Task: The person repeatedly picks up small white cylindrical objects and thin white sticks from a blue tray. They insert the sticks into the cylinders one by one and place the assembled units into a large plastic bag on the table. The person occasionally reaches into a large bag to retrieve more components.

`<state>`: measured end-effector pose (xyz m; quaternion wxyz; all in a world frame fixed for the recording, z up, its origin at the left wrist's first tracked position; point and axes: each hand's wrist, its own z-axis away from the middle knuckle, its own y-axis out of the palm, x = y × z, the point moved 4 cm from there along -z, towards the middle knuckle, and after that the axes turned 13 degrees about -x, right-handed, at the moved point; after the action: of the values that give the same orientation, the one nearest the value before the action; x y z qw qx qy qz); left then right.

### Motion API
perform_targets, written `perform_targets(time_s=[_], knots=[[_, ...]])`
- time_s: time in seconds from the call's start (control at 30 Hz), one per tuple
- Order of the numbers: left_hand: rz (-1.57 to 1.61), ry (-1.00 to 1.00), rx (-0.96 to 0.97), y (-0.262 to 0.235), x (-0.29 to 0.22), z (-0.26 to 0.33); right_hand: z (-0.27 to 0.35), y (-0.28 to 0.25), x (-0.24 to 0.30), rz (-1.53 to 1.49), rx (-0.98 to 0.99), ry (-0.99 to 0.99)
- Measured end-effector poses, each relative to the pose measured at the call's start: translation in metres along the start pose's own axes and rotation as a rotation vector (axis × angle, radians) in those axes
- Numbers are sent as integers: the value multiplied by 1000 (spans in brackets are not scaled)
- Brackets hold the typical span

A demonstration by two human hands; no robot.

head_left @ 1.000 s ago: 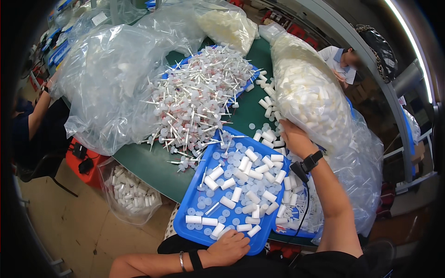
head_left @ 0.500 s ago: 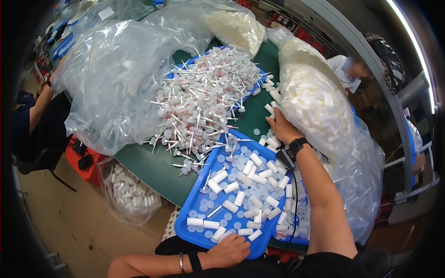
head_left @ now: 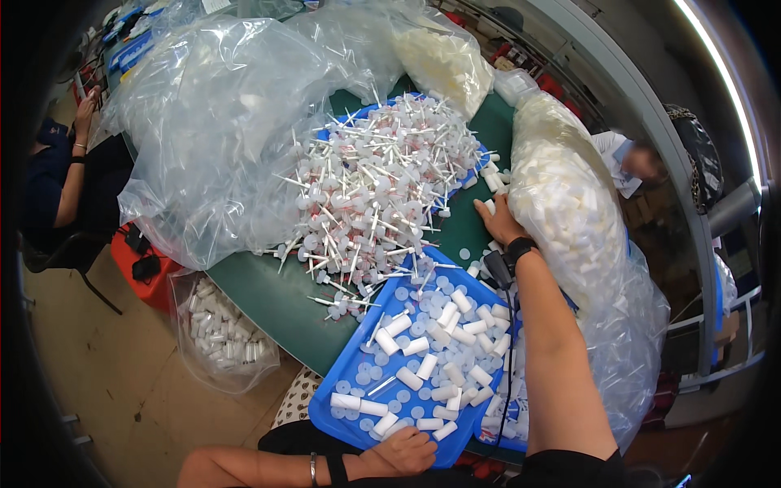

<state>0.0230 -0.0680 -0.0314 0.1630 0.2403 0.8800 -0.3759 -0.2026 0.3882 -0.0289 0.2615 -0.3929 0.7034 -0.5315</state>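
Observation:
My left hand (head_left: 407,452) lies over the near edge of a blue tray (head_left: 338,411), its fingers curled; anything inside them is hidden. Short white cylinders (head_left: 423,366) and small translucent discs (head_left: 364,378) are scattered across this tray. My right hand (head_left: 506,225) reaches over the green table beside a big clear bag of white cylinders (head_left: 561,175). A white cylinder (head_left: 490,206) shows between its thumb and fingers, and more loose ones lie just beyond. Left of that hand rises a heap of white-stemmed parts with translucent discs (head_left: 366,187), spilling from another blue tray.
A large, mostly transparent plastic bag (head_left: 211,138) covers the table's left side. A bag of clear and white pieces (head_left: 228,329) stands on the floor near a red stool (head_left: 142,268). A black cable (head_left: 508,350) hangs by my right wrist. Two other people sit or stand at the sides.
The whole view has shifted, so the table's contents sit further right and lower. My right hand has drawn slightly left over the loose cylinders, one now between its fingers. My left hand stays at the tray.

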Motion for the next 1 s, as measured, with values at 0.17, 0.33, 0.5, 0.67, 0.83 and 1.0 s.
perform_targets(time_s=[0.17, 0.33, 0.5, 0.67, 0.83, 1.0], knots=[[-9, 32, 44, -1, 1, 1, 0, 8, -15, 112, -43, 107], [36, -11, 10, -2, 2, -2, 18, -24, -6, 63, 242, 64], [55, -22, 39, -4, 1, -4, 57, -55, -14, -28, 375, -11], [59, -22, 86, -9, 1, -8, 86, -69, -5, -25, 387, -149], [80, -42, 113, -13, 0, -9, 89, -60, -7, -252, 334, -149], [74, -54, 124, -16, -1, -12, 91, -63, 4, -528, 428, 70]])
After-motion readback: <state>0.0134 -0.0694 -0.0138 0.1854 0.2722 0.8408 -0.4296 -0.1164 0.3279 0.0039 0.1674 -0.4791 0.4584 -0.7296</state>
